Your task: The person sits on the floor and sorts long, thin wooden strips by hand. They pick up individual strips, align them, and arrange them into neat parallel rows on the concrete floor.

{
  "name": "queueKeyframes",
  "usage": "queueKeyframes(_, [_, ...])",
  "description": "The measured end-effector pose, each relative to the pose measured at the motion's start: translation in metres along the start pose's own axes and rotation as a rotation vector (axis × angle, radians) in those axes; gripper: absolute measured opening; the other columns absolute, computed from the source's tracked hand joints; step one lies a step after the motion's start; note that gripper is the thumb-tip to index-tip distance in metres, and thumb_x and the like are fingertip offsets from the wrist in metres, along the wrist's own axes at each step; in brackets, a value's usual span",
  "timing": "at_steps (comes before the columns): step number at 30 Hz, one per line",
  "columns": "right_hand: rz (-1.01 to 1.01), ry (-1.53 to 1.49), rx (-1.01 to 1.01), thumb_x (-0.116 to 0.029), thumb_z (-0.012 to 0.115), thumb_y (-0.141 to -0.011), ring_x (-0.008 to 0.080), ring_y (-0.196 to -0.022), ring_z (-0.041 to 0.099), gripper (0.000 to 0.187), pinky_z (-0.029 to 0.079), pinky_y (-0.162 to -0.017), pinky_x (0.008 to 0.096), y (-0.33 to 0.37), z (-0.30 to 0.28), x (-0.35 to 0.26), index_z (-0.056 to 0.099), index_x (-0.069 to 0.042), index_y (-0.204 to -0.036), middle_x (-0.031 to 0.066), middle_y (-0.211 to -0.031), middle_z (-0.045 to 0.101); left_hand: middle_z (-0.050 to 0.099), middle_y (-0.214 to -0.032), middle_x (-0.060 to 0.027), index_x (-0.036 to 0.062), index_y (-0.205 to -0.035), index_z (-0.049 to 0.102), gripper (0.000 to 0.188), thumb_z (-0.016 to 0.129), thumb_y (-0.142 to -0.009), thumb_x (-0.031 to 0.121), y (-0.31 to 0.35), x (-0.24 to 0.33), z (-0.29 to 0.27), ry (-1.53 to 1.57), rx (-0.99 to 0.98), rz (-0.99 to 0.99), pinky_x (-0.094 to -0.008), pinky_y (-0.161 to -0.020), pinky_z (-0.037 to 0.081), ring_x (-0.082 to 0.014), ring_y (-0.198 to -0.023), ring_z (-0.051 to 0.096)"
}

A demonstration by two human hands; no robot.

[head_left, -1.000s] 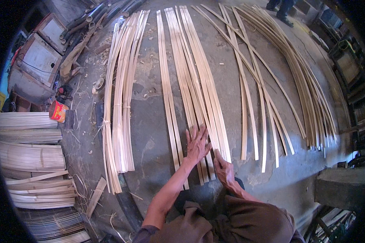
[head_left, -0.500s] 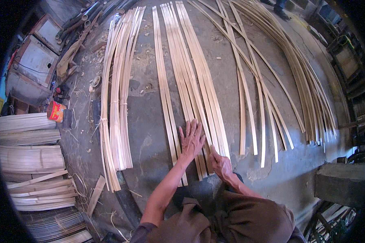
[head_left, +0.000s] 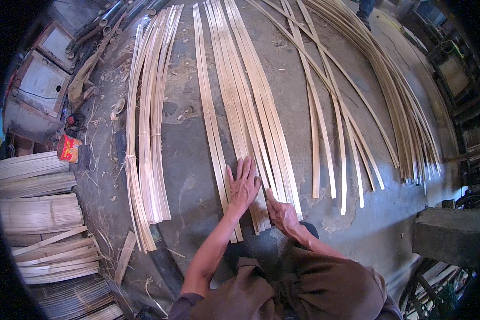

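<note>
Long, pale split bamboo strips lie side by side on the floor in front of me, running away from my knees. My left hand (head_left: 244, 186) rests flat with fingers stretched on the middle set of bamboo strips (head_left: 230, 85), near their close ends. Just right of it, my right hand (head_left: 284, 217) is closed, its thumb along the near end of a bamboo strip (head_left: 262, 178); its curled fingers are partly hidden. A narrow pair of strips (head_left: 208, 101) lies left of the middle set. Another set of strips (head_left: 272, 128) passes beyond my right hand.
At left lies a tied strip bundle (head_left: 153, 133), with stacked slats (head_left: 40, 210) and a red tin (head_left: 69, 148) farther out. Crossed loose strips (head_left: 325, 80) and a large strip pile (head_left: 397, 112) spread rightward. A concrete block (head_left: 453, 237) stands at right. Someone's leg (head_left: 365, 9) shows at the top.
My right hand has shifted left, toward my left hand, with the strip end in it. The middle strips sit closer together at their near ends. The whole view has shifted slightly.
</note>
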State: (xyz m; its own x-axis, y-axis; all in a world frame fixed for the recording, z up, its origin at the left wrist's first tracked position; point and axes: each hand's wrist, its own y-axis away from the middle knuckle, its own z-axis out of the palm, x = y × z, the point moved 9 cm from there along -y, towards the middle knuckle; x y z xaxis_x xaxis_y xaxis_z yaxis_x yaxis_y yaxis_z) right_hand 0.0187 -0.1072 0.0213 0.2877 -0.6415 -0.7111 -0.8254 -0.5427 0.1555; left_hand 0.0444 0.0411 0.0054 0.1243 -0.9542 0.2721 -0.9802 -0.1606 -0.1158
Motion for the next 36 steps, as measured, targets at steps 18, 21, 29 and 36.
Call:
queueKeyframes(18, [0.008, 0.320, -0.252, -0.032, 0.050, -0.096, 0.0387, -0.056, 0.065, 0.054, 0.050, -0.050, 0.0493, -0.005, -0.001, -0.003, 0.040, -0.005, -0.141, 0.0215, -0.061, 0.062, 0.025, -0.158, -0.0106, 0.0201, -0.145, 0.043, 0.056, 0.053, -0.093, 0.039, 0.002, 0.008, 0.000, 0.045, -0.029, -0.010, -0.0659, -0.114, 0.008, -0.0372, -0.146, 0.019])
queueKeyframes(21, [0.028, 0.305, -0.210, -0.035, 0.050, -0.096, 0.0407, -0.060, 0.065, 0.056, 0.050, -0.053, 0.0507, -0.005, -0.013, -0.015, 0.037, -0.007, -0.143, 0.0221, -0.064, 0.063, 0.026, -0.157, -0.0112, 0.0167, -0.145, 0.043, 0.058, 0.055, -0.092, 0.037, 0.008, 0.000, 0.010, -0.009, 0.015, 0.023, -0.0651, -0.114, 0.008, -0.0369, -0.146, 0.020])
queueKeyframes(29, [0.019, 0.272, -0.041, -0.030, 0.054, -0.095, 0.0399, -0.068, 0.066, 0.054, 0.052, -0.059, 0.0497, -0.005, -0.012, 0.010, 0.037, -0.009, -0.141, 0.0207, -0.077, 0.065, 0.026, -0.157, -0.0128, 0.0096, -0.145, 0.040, 0.062, 0.052, -0.092, 0.038, 0.003, 0.020, -0.007, 0.076, -0.016, 0.037, -0.0661, -0.114, 0.009, -0.0376, -0.145, 0.022])
queueKeyframes(36, [-0.029, 0.312, -0.018, -0.025, 0.055, -0.093, 0.0377, -0.071, 0.065, 0.052, 0.054, -0.060, 0.0469, -0.005, -0.015, 0.002, 0.041, -0.009, -0.140, 0.0177, -0.086, 0.060, 0.026, -0.157, -0.0120, 0.0079, -0.145, 0.039, 0.064, 0.054, -0.091, 0.038, 0.003, 0.018, 0.001, 0.073, -0.005, 0.024, -0.0666, -0.113, 0.009, -0.0353, -0.145, 0.021])
